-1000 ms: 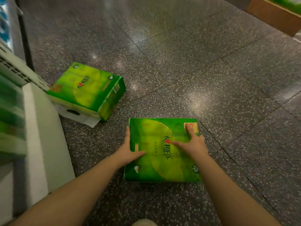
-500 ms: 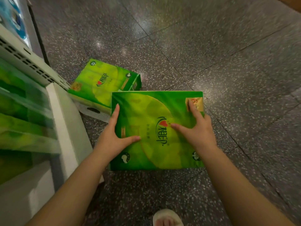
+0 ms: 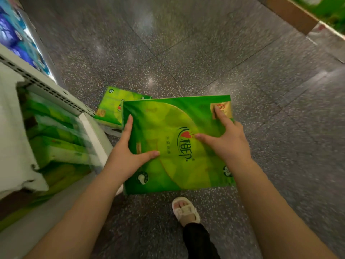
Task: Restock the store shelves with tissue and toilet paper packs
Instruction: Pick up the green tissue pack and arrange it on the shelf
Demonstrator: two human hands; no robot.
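Hands (image 3: 130, 156) (image 3: 229, 141) clasp green tissue pack (image 3: 175, 146) from both sides.

- Floor (image 3: 214, 53): dark grey speckled terrazzo laid in large square tiles, with thin dark joints running diagonally across the view.
- Lighting: soft overhead light, seen as pale blurred reflections on the polished floor near the top centre and the middle.
- Shelf unit (image 3: 56, 94): white metal, along the left edge, with a perforated front strip and a white base panel.
- Cardboard box (image 3: 291, 14): brown, at the top right corner, standing on the floor.
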